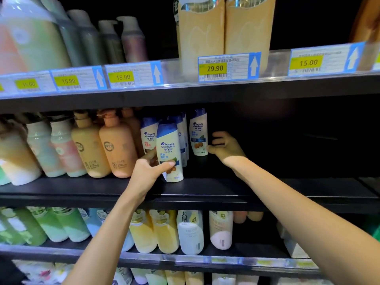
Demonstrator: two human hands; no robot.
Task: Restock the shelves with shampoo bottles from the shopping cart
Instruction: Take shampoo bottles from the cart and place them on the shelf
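Several white shampoo bottles with blue caps stand on the black middle shelf (205,188). My left hand (149,171) grips the front shampoo bottle (169,149) near its base, thumb across the label; the bottle leans slightly. My right hand (225,148) reaches deeper into the shelf and pinches the lower right edge of another shampoo bottle (198,130), which stands further back. More bottles of the same kind (148,132) stand behind and to the left of the front one. The shopping cart is out of sight.
Peach and orange pump bottles (116,147) fill the middle shelf to the left. To the right of my right hand the shelf is dark. The upper shelf carries tall bottles and price tags (214,67); the lower shelf holds green, yellow and white bottles (190,231).
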